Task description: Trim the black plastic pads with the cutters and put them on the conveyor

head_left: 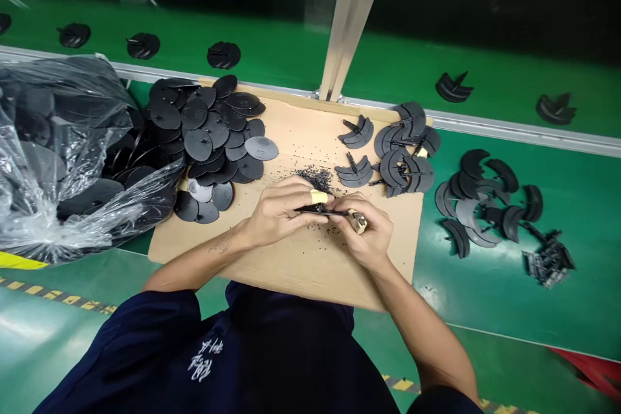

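Note:
My left hand [284, 210] is closed on the left part of a flat black plastic part [320, 209], seen edge-on, and yellow tape wraps one of its fingers. The right hand [369, 233] pinches the other end of that part. A beige piece with a metallic-looking end [358, 221] shows at the right fingers; its kind I cannot make out. Just beyond the hands lies a pile of tiny black bits [314, 176], scattered over the cardboard sheet [291, 272].
Black oval discs [213, 136] heap at the left beside a clear plastic bag [72, 207] of more discs. Curved black pieces with stems [407, 155] lie at the right. Further right are loose curved pieces [478, 200] and small black parts [548, 259]. A metal post [354, 19] rises behind.

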`<move>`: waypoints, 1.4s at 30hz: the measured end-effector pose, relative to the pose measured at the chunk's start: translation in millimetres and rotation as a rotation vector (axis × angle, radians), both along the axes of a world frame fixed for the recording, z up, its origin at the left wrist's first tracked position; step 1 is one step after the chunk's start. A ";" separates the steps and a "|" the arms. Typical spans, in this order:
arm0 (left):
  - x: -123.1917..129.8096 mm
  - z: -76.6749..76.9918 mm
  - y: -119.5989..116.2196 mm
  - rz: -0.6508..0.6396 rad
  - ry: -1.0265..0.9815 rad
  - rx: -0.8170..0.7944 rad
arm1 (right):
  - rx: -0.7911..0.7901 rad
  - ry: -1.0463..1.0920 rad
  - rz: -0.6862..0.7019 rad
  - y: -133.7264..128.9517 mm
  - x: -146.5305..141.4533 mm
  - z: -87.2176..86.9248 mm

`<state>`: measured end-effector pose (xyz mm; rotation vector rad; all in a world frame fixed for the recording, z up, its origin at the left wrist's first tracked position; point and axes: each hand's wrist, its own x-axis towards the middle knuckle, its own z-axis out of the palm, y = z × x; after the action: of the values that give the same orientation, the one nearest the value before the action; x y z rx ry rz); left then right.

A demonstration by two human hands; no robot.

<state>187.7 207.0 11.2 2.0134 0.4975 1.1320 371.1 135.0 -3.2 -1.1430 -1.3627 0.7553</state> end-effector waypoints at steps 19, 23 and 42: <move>-3.7 6.8 3.0 -0.343 0.030 -0.717 | 0.118 -0.062 0.221 4.3 8.2 4.4; -6.7 6.5 7.5 -0.322 0.117 -0.719 | 0.128 -0.102 0.199 5.0 8.8 4.1; -3.3 -9.6 3.2 0.040 0.081 -0.218 | 0.094 -0.956 0.068 11.7 40.6 16.1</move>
<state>184.4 210.2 1.6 1.8714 0.6757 0.9775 411.7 146.6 12.9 -1.4558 -2.1961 0.1464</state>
